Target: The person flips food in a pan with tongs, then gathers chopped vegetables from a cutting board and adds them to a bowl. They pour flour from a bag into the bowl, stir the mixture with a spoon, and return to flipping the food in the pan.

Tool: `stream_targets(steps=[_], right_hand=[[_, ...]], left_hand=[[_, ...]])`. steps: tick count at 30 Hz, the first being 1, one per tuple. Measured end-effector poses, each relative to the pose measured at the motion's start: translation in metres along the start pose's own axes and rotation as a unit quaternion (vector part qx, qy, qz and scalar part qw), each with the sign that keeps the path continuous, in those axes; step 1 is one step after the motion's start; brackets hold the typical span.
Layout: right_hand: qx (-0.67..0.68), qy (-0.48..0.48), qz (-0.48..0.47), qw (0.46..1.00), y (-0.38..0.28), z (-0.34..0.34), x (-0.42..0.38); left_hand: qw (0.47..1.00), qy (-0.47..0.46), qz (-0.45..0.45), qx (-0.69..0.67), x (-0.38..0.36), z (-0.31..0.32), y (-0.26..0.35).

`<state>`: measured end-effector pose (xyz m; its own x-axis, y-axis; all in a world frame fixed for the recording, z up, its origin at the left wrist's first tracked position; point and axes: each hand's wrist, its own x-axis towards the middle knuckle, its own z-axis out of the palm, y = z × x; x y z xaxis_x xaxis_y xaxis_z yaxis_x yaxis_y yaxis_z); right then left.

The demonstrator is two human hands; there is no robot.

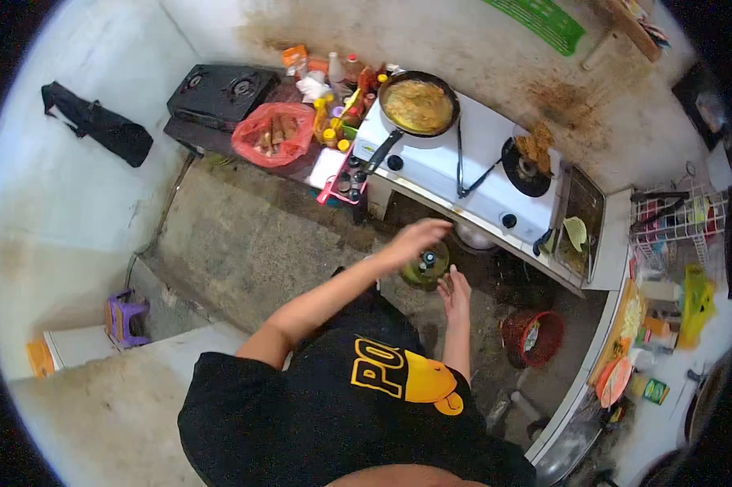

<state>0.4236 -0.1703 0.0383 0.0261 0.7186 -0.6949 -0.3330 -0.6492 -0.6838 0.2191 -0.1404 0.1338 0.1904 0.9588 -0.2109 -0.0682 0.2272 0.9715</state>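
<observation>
My left hand (419,241) is stretched out in front of the stove's front edge, its fingers apart and nothing in them. Lower and to the right, my right hand (455,292) is raised with spread fingers, also holding nothing. Between and below the hands stands a green gas cylinder (425,272) on the floor. Beyond them is the white stove (431,170). On its left burner sits a black frying pan (417,104) with yellowish food in it, its handle pointing toward the front left. Neither hand touches the pan.
A tripod-like black strip (461,166) lies on the stove. Bottles (336,69), a red bag of food (274,135) and a black two-burner stove (222,93) stand left. A red basket (532,338) is on the floor; a counter with chopped food (630,321) is right.
</observation>
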Motion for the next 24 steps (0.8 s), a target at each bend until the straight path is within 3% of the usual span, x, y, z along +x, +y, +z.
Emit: stream_targets(steps=[1,4,6,8,10,12,14,15,17,20,22,23,24], right_hand=[[-0.005,0.002,0.000,1.000,0.001,0.013,-0.002],[-0.034,-0.036,-0.029,0.998,-0.014,0.037,0.007],[-0.159,-0.028,-0.059,0.985,-0.031,0.057,0.008],[-0.182,-0.020,-0.081,0.980,-0.047,0.072,0.022],[-0.193,0.054,-0.059,0.978,-0.060,0.081,0.059],[-0.155,0.031,-0.114,0.981,-0.065,0.080,0.107],[-0.332,0.128,-0.252,0.900,-0.078,0.091,0.163],[-0.333,0.137,-0.250,0.899,-0.089,0.107,0.174],[-0.483,0.281,-0.229,0.797,-0.114,0.146,0.194],[-0.544,0.309,-0.180,0.759,-0.131,0.175,0.228],[-0.554,0.337,-0.138,0.748,-0.139,0.192,0.235],[-0.567,0.353,-0.116,0.735,-0.141,0.197,0.237],[-0.577,0.368,-0.093,0.723,-0.141,0.200,0.240]], left_hand=[[0.998,0.043,0.044,-0.027,-0.024,-0.040,-0.009],[0.968,0.205,-0.054,-0.135,-0.079,-0.108,-0.024],[0.953,0.245,-0.062,-0.170,-0.102,-0.139,-0.030],[0.951,0.259,-0.065,-0.158,-0.106,-0.162,-0.035],[0.934,0.288,-0.093,-0.191,-0.092,-0.185,-0.052],[0.935,0.278,-0.111,-0.188,-0.062,-0.203,-0.065],[0.938,0.269,-0.137,-0.169,-0.024,-0.214,-0.068],[0.945,0.254,-0.136,-0.152,-0.002,-0.219,-0.069],[0.953,0.246,-0.110,-0.139,0.045,-0.225,-0.084],[0.970,0.226,-0.092,-0.004,0.108,-0.240,-0.112],[0.982,0.118,-0.144,0.013,0.129,-0.243,-0.094],[0.982,0.116,-0.147,0.011,0.133,-0.239,-0.083],[0.978,0.075,-0.185,-0.057,0.135,-0.235,-0.071]])
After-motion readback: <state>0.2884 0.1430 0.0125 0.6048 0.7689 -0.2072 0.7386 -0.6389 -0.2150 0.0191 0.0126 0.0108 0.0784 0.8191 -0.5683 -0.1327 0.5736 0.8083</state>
